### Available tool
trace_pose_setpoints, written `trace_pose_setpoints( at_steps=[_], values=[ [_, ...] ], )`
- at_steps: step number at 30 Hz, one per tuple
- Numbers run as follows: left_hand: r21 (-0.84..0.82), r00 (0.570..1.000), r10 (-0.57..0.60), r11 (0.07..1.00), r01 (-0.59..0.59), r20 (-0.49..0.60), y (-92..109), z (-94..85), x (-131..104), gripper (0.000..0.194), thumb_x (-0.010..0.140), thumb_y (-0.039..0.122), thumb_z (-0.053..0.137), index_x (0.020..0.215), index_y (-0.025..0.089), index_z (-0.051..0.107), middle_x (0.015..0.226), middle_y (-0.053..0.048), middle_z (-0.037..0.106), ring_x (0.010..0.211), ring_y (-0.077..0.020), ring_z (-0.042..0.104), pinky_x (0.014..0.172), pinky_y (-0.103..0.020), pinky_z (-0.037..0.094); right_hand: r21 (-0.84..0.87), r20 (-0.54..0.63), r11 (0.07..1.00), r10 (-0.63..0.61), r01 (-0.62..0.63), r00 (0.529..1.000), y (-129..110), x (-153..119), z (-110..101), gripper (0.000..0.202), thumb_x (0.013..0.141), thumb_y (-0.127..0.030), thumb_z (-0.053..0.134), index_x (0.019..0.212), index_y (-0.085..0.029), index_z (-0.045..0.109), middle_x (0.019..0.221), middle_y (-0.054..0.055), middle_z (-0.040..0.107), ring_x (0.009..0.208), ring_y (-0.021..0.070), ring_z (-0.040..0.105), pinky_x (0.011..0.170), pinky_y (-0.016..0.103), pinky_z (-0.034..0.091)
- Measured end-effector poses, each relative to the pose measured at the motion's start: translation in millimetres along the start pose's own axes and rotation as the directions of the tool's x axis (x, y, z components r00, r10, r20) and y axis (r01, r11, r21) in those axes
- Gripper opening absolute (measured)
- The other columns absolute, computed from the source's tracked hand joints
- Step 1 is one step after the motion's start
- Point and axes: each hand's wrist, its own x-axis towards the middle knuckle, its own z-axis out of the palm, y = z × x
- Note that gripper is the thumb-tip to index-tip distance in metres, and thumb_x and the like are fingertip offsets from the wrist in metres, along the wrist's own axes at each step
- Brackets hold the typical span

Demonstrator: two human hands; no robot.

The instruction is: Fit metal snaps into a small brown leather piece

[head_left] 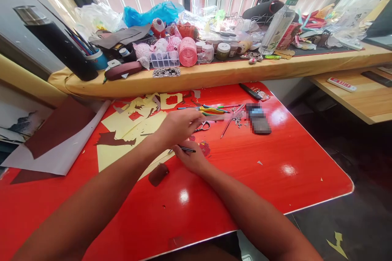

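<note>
My right hand [194,158] is closed around a dark pen [187,149], low over the table. Just beyond it, my left hand [177,127] is raised with its fingers pinched together on a thin greyish strip [214,118] that points to the right; its exact kind is unclear. Beneath both hands lie cream paper sheets [110,157], partly hidden by my left forearm. Small dark red decorated cut-outs [204,148] rest close to my right hand. Scissors [203,126] and yellow-handled pliers [212,110] lie past my left fingers. A brown rounded piece [158,174] sits nearer to me.
Pencils [229,124], small metal bits [237,122], a blurred dark object [259,119] and a black cutter [249,91] lie on the red table [275,171]. Brown and white sheets [61,130] curl at the left. A crowded window ledge [214,71] holds jars, bags and a bottle.
</note>
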Motion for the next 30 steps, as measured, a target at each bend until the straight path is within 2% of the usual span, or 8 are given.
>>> trace_pose_setpoints(
  at_steps=[3,4,10,15,20,23,26,30],
  values=[
    [0.179,0.917,0.051,0.975,-0.131,0.396,7.3,19.7,45.7,0.023,0.096,0.023,0.057,0.101,0.027,0.078,0.097,-0.005,0.079,0.089,-0.023,0.07,0.071,-0.03,0.044,-0.044,0.057,0.998,-0.033,0.036,0.998,-0.7,-0.5,-0.9,0.038,0.104,-0.048,0.053,0.085,-0.022,0.074,0.077,0.001,0.07,0.072,0.0166,0.06,0.065,0.027,0.042],
    [0.186,0.896,0.055,0.971,-0.152,0.441,7.9,28.3,58.0,0.022,0.092,0.019,0.06,0.099,0.027,0.079,0.097,-0.006,0.079,0.087,-0.0237,0.07,0.07,-0.03,0.044,-0.057,0.072,0.997,-0.043,0.047,0.996,-0.7,-0.5,-1.5,0.037,0.105,-0.047,0.053,0.086,-0.022,0.074,0.078,0.0,0.071,0.073,0.0166,0.061,0.066,0.027,0.042],
    [0.167,0.851,0.065,0.97,-0.176,0.521,5.4,73.0,99.8,0.024,0.082,0.01,0.062,0.093,0.022,0.078,0.096,-0.01,0.08,0.08,-0.0262,0.07,0.069,-0.033,0.044,-0.139,0.083,0.99,0.036,-0.024,0.996,2.8,0.7,-3.2,0.033,0.103,-0.042,0.057,0.085,-0.022,0.075,0.08,0.001,0.074,0.077,0.0191,0.064,0.063,0.027,0.038],
    [0.079,0.871,0.078,0.988,-0.132,0.486,15.8,89.5,113.8,0.024,0.091,0.02,0.058,0.102,0.023,0.079,0.101,-0.009,0.08,0.086,-0.0254,0.071,0.077,-0.032,0.047,-0.21,0.092,0.97,0.141,-0.12,0.986,5.3,2.4,-2.2,0.024,0.097,-0.03,0.062,0.078,-0.021,0.072,0.076,0.003,0.073,0.071,0.0189,0.063,0.058,0.027,0.034],
    [0.05,0.896,0.061,0.995,-0.092,0.44,18.8,75.4,105.9,0.034,0.102,0.026,0.046,0.117,0.027,0.077,0.119,-0.005,0.079,0.099,-0.0214,0.07,0.083,-0.028,0.048,-0.212,0.099,0.971,0.134,-0.111,0.986,4.3,1.5,-3.6,0.025,0.098,-0.03,0.062,0.078,-0.02,0.072,0.074,0.003,0.073,0.07,0.0187,0.062,0.059,0.027,0.034],
    [0.16,0.91,-0.073,0.987,0.008,0.409,4.5,54.9,84.7,0.037,0.105,0.034,0.041,0.11,0.024,0.077,0.111,-0.009,0.08,0.093,-0.025,0.071,0.078,-0.032,0.048,-0.17,0.1,0.984,0.066,-0.048,0.993,0.0,0.8,-4.8,0.027,0.104,-0.04,0.058,0.094,-0.023,0.077,0.085,0.001,0.077,0.077,0.0176,0.066,0.064,0.026,0.038],
    [0.3,0.885,-0.237,0.947,0.117,0.401,-14.9,40.0,60.3,0.029,0.094,0.045,0.063,0.103,0.02,0.076,0.1,-0.014,0.079,0.09,-0.0309,0.072,0.074,-0.034,0.048,-0.194,0.088,0.98,0.053,-0.035,0.995,-2.4,1.4,-4.0,0.027,0.105,-0.042,0.058,0.1,-0.025,0.078,0.088,0.001,0.077,0.077,0.016,0.065,0.067,0.025,0.039],
    [0.374,0.845,-0.32,0.914,0.157,0.427,-30.7,40.0,38.5,0.042,0.079,0.06,0.078,0.095,0.021,0.076,0.092,-0.014,0.079,0.086,-0.0324,0.073,0.071,-0.033,0.048,-0.188,0.075,0.982,0.024,-0.009,0.997,1.4,2.8,-0.4,0.026,0.105,-0.041,0.061,0.096,-0.023,0.079,0.084,0.001,0.076,0.073,0.0154,0.062,0.068,0.026,0.041]
  ],
)
